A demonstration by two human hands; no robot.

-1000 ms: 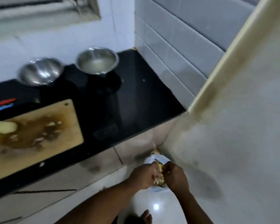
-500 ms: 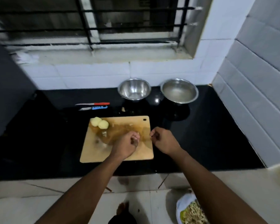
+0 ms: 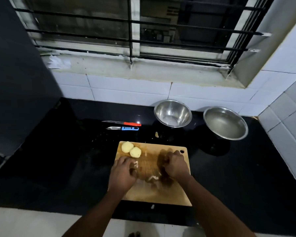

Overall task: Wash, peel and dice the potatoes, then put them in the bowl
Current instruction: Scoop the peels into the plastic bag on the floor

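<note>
Now both hands are down on the wet cutting board, raking up peel scraps!

Left hand [image 3: 123,173] has its fingers curled over bits of peel at the board's left side, right hand [image 3: 175,166] is cupped over the dark wet patch, though I cannot tell whether either really pinches anything. Cutting board [image 3: 169,195] looks slick, so it may skid on the glossy black desk [image 3: 246,177] under that sweeping. Two peeled potatoes [image 3: 131,149] sit touching at the far-left corner, just beyond the left hand; a careless sweep could roll them off. Knife [image 3: 121,123] and peeler [image 3: 122,128] lie parallel beyond the board, untouched. Empty bowl [image 3: 173,113] and water bowl [image 3: 225,124] wait at the back. No readable brand or writing anywhere.
</note>
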